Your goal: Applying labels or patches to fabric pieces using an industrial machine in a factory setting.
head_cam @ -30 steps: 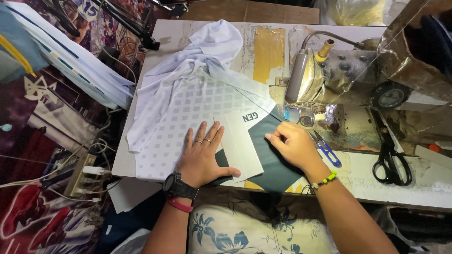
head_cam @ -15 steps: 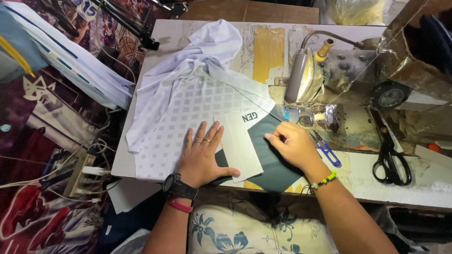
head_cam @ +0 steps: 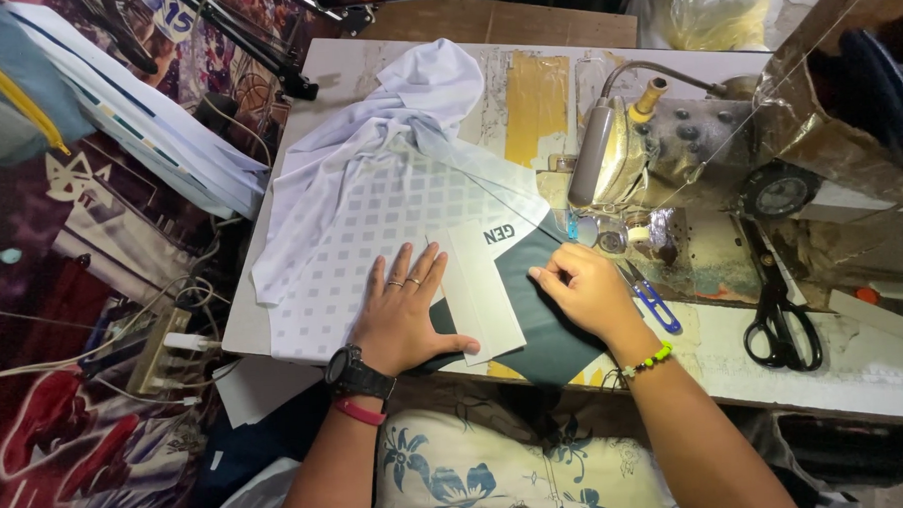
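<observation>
Nothing has shifted since before: my left hand (head_cam: 406, 316) stays flat on the white patterned fabric (head_cam: 370, 217), right hand (head_cam: 585, 291) pinching the dark green piece (head_cam: 544, 326) on the desk (head_cam: 876, 369), aligning; next calls for steady feeding.

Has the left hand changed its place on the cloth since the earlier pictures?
No. The left hand lies flat on the white checked cloth, equally far from the black scissors as before.
</observation>
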